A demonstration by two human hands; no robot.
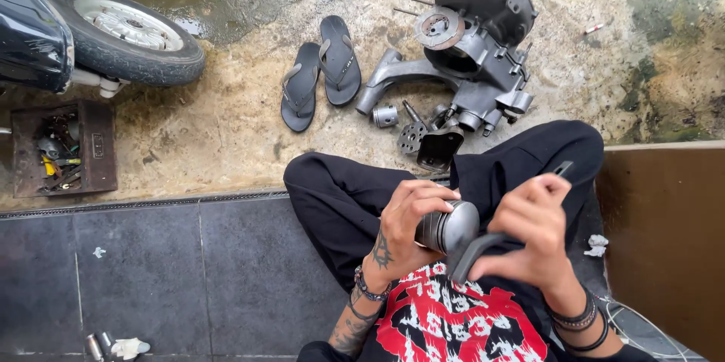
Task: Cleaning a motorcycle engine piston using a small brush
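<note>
Grey metal piston (pixel 447 227) held over lap, crown toward right. Left hand (pixel 404 226) wrapped closed round ringed skirt; right hand (pixel 532 230) clenched on dark flat tool (pixel 483 245) laid against crown. Judged rigid, fairly heavy, possibly oily; safest taken round skirt. Dismantled engine case (pixel 472 52) and sandals (pixel 321 71) well beyond knees.

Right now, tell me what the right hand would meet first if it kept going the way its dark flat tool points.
The right hand aims its dark flat tool down-left past the metal piston in the left hand. It would probably meet the red patterned shirt first, though depth is unclear.
</note>
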